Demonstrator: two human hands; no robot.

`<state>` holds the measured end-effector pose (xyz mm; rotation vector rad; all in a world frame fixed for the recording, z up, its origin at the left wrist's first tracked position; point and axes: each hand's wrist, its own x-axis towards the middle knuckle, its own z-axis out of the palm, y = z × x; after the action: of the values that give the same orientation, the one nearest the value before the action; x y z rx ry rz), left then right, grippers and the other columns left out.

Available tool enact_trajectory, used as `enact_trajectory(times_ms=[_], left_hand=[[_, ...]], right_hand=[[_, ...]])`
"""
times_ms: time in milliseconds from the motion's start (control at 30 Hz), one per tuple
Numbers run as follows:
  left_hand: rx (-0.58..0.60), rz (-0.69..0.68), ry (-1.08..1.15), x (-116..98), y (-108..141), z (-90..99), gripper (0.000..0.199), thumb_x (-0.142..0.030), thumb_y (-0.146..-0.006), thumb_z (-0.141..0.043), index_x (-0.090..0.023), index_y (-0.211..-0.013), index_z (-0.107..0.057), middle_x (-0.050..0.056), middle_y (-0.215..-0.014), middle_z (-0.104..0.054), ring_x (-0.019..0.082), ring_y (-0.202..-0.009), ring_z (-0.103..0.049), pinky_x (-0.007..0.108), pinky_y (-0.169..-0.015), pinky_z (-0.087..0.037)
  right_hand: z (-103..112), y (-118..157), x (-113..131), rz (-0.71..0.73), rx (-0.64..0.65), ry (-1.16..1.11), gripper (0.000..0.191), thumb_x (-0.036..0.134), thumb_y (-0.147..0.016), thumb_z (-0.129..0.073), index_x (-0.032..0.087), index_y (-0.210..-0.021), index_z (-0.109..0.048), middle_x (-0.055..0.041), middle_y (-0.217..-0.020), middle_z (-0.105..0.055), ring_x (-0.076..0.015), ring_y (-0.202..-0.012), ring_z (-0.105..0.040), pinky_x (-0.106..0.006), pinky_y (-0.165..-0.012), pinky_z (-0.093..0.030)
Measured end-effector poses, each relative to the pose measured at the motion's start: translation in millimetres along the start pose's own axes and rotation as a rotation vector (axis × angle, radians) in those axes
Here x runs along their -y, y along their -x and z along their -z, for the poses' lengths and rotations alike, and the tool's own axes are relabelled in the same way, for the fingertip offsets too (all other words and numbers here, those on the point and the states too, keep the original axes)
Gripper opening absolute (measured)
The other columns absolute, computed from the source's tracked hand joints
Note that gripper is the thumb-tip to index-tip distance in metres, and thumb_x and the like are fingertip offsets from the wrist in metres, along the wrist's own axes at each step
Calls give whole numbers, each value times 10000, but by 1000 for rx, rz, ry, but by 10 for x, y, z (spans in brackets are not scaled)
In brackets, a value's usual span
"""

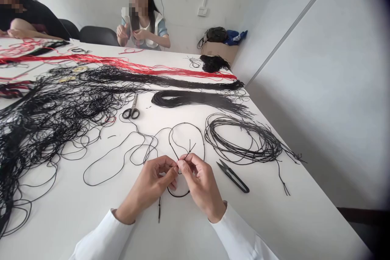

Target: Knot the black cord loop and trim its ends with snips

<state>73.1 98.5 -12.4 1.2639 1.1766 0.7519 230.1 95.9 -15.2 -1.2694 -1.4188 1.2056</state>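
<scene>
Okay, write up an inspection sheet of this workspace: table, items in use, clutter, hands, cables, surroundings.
Surface: white table, heavily covered with cord toward the left.
Job's things: looped black cord at the hands; snips right of them; coiled black cord beyond the snips.
Clutter: tangled black cord at left; scissors; red cord farther back.
Hands: left hand and right hand both pinch the looped black cord.
Cables: on the table, nothing seen; wall socket behind.
Surroundings: one person across the table, another person far left; cardboard box.
</scene>
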Motion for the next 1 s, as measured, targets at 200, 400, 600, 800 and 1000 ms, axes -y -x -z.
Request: enact_trajectory(times_ms=[200, 400, 600, 800, 1000], left_hand=[[-53, 31, 100, 18, -11, -8, 294, -468, -888, -619, -177, -849, -624, 17, -640, -659, 172, -595, -647, 300, -625, -519], [-154, 32, 333, 33, -40, -3, 330, -490, -868, -648, -161, -854, -666, 60, -788, -713, 177, -691, -666, 323, -710, -566], [-230, 59, 373, 41, -37, 0, 347, -505, -824, -693, -163, -776, -659, 41, -773, -692, 168, -660, -661, 317, -669, -585], [-185, 44, 382, 62, -56, -5, 344, -510, -828, -688, -170, -795, -650, 55, -779, -710, 178, -695, -657, 328, -670, -589], [-196, 36, 366, 71, -70, -11, 331, -498, -819, -701, -172, -793, -651, 35, -742, -681, 168, -666, -640, 321, -644, -584]], right_hand=[[15, -23, -19, -96, 14, -41, 279, 447, -946, -535, 188, -897, -625, -17, -817, -645, -149, -727, -561, -260, -702, -467], [25, -21, -54, -7, 75, 151, 290, 427, -951, -525, 200, -1098, -632, -38, -904, -688, -177, -810, -602, -290, -769, -482], [21, -24, -98, 19, 40, 220, 285, 427, -970, -469, 190, -962, -628, -68, -937, -693, -186, -792, -613, -309, -748, -502], [2, -12, -101, 46, 63, 246, 243, 409, -956, -508, 204, -999, -631, -68, -941, -689, -202, -827, -596, -332, -776, -501], [-6, -7, -66, 45, 43, 250, 215, 382, -966, -484, 205, -993, -604, -66, -924, -696, -209, -843, -609, -336, -759, -488]])
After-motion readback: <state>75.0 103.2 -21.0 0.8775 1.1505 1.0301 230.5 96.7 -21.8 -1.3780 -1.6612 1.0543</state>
